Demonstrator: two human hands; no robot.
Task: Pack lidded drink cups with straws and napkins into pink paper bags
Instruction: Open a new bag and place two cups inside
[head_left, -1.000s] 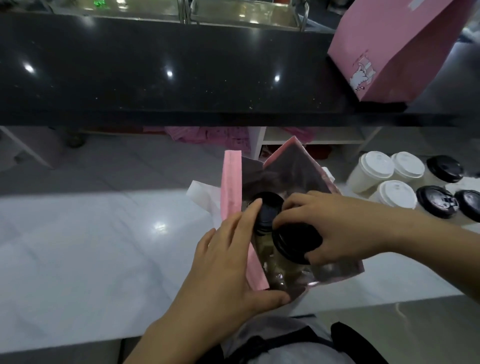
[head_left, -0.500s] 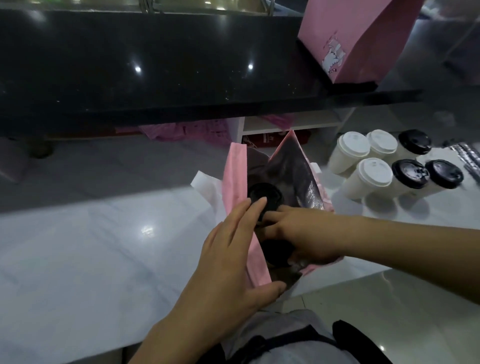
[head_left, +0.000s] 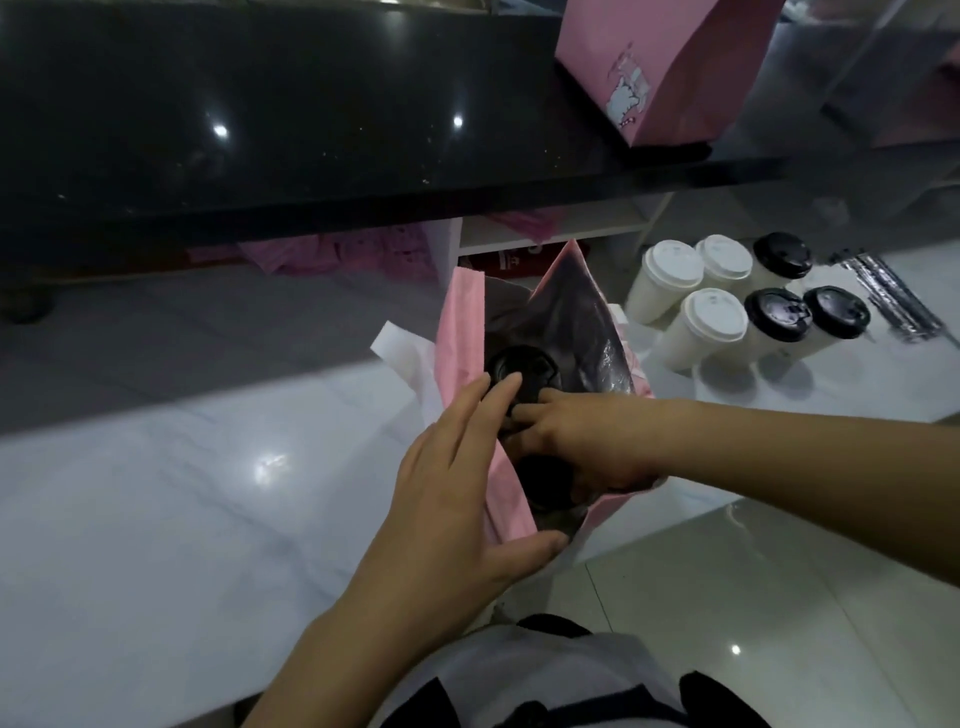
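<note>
An open pink paper bag (head_left: 462, 332) stands on the white counter in front of me. One black-lidded cup (head_left: 522, 366) sits deep in its far half. My right hand (head_left: 582, 447) reaches into the bag mouth and grips a second black-lidded cup (head_left: 543, 483) by its rim, low inside the bag. My left hand (head_left: 457, 483) holds the bag's left wall, fingers laid along the outside and thumb hooked at the near corner. White napkins (head_left: 400, 348) lie just behind the bag's left side.
Several lidded cups, white-lidded (head_left: 714, 314) and black-lidded (head_left: 779, 314), stand at the right on the counter (head_left: 156, 519). Wrapped straws (head_left: 888, 291) lie beyond them. A second pink bag (head_left: 670, 62) stands on the raised black ledge (head_left: 260, 130) at the back.
My right hand has lowered the second black-lidded cup from the bag's mouth down inside the bag. My left hand has kept its hold on the bag wall.
</note>
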